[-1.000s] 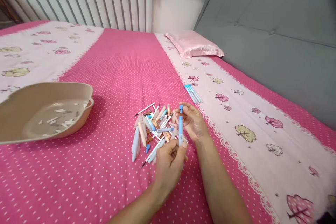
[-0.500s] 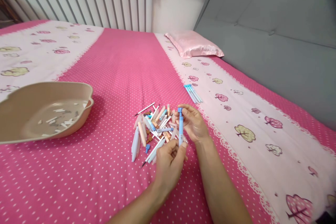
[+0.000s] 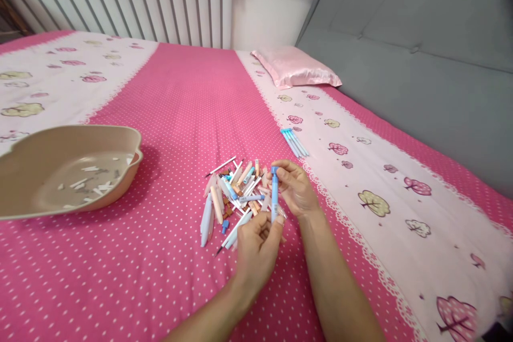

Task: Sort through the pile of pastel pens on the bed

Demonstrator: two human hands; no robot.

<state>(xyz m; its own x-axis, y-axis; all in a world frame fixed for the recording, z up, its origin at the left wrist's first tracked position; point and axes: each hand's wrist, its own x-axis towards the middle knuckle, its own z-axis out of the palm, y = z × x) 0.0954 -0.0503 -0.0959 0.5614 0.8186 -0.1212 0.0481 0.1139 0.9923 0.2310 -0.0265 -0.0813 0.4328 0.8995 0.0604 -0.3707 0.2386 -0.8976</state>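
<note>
- While the left hand [image 3: 258, 248] pinches the lower end of a blue pen barrel [image 3: 274, 199] between thumb and fingers, the right hand [image 3: 298, 189] pinches at the blue cap [image 3: 274, 170] on its top end.
- The barrel stands nearly upright, its top towards twelve o'clock, at the three o'clock edge of a loose pile [image 3: 231, 189] of pen parts on the bedspread [image 3: 168, 283].
- Whether the cap is fully seated cannot be told; if pushed at a slant, it could jam or pop off.
- Since the left hand grips only the bottom, a hard push or twist from above might make the barrel slip through the fingers.
- A dropped part would probably vanish among the similar barrels and white sticks just below.
- At the pile's seven o'clock lies another blue piece [image 3: 225, 226], small enough to be knocked away by a sleeve or wrist.
- Between one and two o'clock from the pile, a neat row of pens [image 3: 294, 142] rests on soft cloth; a tug on the fabric could scatter it.
- Towards nine o'clock, the beige basin [image 3: 80, 141] holds short white pieces [image 3: 78, 183]; tipping it would spill them.
</note>
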